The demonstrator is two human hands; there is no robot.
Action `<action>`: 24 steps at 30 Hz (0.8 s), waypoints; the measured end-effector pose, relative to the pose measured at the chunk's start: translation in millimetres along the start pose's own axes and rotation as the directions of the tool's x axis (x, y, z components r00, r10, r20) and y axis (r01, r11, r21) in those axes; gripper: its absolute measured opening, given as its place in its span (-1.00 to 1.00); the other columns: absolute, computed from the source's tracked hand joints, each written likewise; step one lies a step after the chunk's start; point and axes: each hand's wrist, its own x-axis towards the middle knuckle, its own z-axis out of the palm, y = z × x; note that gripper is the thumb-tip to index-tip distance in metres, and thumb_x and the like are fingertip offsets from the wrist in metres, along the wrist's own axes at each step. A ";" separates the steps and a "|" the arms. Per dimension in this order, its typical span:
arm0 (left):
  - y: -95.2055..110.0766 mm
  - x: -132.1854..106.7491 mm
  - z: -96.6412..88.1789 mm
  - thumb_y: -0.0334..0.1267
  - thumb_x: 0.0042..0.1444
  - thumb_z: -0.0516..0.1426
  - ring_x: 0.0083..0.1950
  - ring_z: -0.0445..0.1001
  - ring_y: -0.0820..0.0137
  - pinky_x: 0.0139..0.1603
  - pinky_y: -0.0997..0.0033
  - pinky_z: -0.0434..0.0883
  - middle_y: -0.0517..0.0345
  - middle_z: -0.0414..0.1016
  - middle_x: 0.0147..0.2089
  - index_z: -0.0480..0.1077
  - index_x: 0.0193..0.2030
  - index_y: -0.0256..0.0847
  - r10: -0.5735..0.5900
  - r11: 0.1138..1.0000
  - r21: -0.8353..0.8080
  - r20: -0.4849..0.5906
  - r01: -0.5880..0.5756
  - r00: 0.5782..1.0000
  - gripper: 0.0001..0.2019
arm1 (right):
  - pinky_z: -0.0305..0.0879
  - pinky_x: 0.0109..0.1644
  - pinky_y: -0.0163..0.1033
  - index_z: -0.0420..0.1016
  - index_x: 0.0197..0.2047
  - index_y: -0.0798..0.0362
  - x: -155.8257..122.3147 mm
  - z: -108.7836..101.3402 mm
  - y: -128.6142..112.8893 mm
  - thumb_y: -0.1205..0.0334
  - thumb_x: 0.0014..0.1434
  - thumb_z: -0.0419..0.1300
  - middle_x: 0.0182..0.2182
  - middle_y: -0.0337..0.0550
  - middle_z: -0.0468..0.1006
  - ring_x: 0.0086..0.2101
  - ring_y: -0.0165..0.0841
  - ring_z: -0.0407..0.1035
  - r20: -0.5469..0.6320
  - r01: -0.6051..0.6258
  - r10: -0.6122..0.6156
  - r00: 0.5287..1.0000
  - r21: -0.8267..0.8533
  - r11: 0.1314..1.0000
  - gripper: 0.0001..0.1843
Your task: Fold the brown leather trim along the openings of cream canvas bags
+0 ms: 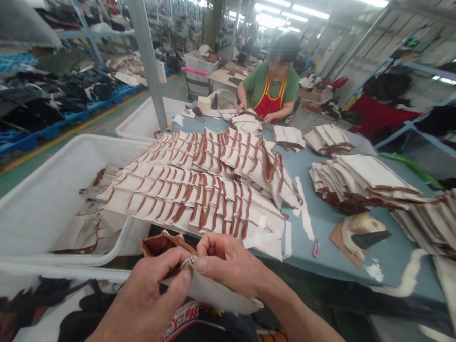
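Note:
Both hands meet low in the middle of the view over my lap. My left hand [152,296] pinches the top edge of a cream fabric piece [215,294] with brown leather trim [160,243]. My right hand [227,264] grips the same piece with curled fingers, thumb against my left thumb. Just beyond them, rows of overlapping cream pieces with brown strips [196,195] lie fanned out on the blue table [323,235].
A white plastic bin [41,208] with a few pieces stands at my left. Stacks of cream pieces [359,182] cover the table's right side. A small pink object [316,248] lies near the front edge. Across the table a person in green shirt and red apron [271,95] works.

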 end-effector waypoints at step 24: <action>-12.4 -4.4 7.4 0.03 0.33 0.14 -0.27 0.41 0.32 -0.23 0.44 0.36 0.16 0.54 -0.33 0.55 -0.30 -0.19 -0.145 0.927 -0.326 0.141 0.184 0.979 -0.64 | 0.14 -0.44 -0.40 0.45 -0.31 0.06 -30.9 10.1 -11.5 0.20 0.22 0.41 -0.50 -0.38 0.43 -0.51 -0.51 0.27 -0.157 0.200 -0.288 0.945 -0.420 0.885 -0.78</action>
